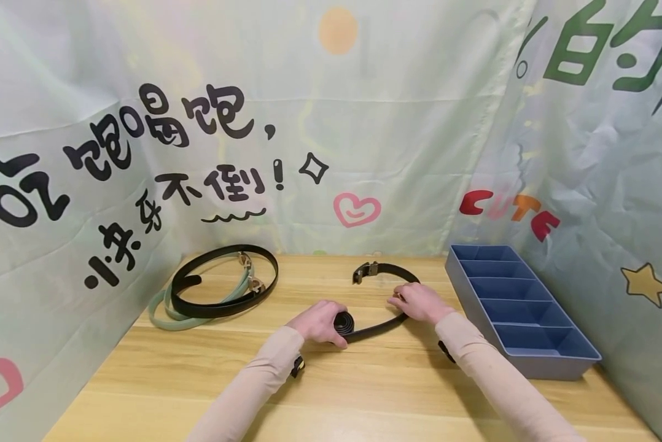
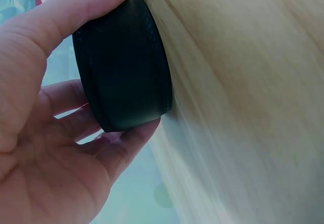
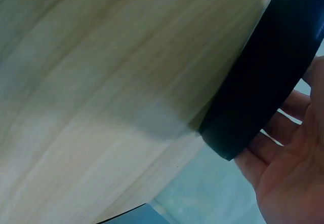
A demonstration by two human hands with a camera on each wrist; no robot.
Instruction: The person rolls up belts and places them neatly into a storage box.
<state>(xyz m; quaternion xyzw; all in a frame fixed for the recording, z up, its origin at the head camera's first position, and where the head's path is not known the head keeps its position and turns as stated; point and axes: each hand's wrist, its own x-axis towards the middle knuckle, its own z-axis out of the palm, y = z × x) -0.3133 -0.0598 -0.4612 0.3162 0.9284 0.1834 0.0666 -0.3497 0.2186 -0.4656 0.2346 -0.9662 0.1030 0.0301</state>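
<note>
A black belt [image 1: 377, 331] stands on its edge on the wooden table, its near-left end wound into a tight coil [image 1: 344, 323]. My left hand [image 1: 321, 321] grips that coil from the left; in the left wrist view, thumb and fingers [image 2: 132, 143] wrap the black roll [image 2: 121, 67]. At the belt's right bend, my right hand [image 1: 419, 302] holds the strap. The right wrist view shows its fingers [image 3: 258, 155] behind the dark strap [image 3: 258, 82], the thumb hidden. Beyond the hands, the belt curves back left to a metal buckle [image 1: 366, 271].
Another black belt [image 1: 272, 264] lies looped at the back left over a pale green belt [image 1: 159, 313]. On the right stands a grey-blue tray [image 1: 524, 368] with several compartments. Printed curtains [image 1: 408, 153] hang behind and beside the wooden table [image 1: 364, 393].
</note>
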